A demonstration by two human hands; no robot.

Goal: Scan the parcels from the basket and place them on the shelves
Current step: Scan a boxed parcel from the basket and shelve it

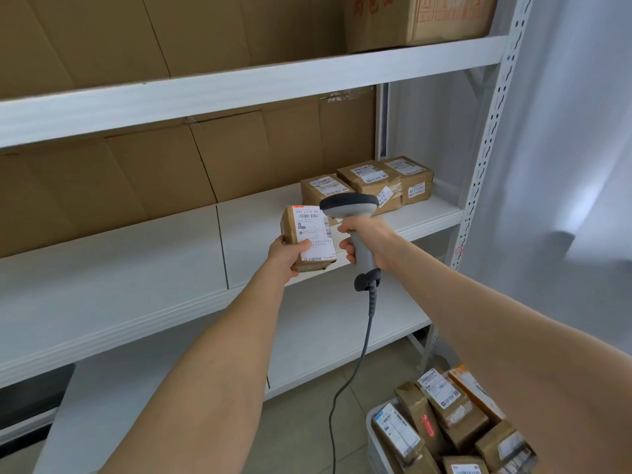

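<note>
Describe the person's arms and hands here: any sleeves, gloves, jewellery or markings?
Nothing worn is in view. The left hand and right hand are ungloved, with no rings, watch or wristband showing. The left forearm and right forearm are uncovered to the frame's edge, so no sleeve shows. No markings are visible.

White rack in view, and the middle shelf [136,268] carried three taped brown parcels [371,184] at its far right end. They sat packed side by side, just beside the perforated upright [492,131], white labels facing up. Up on the top shelf [239,87] sat a large cardboard carton [427,18], also at the right. The lower shelf [325,336] ran white beneath. Down on the tiled floor [307,432] stood a white basket [371,425], near the rack's right end.
</note>
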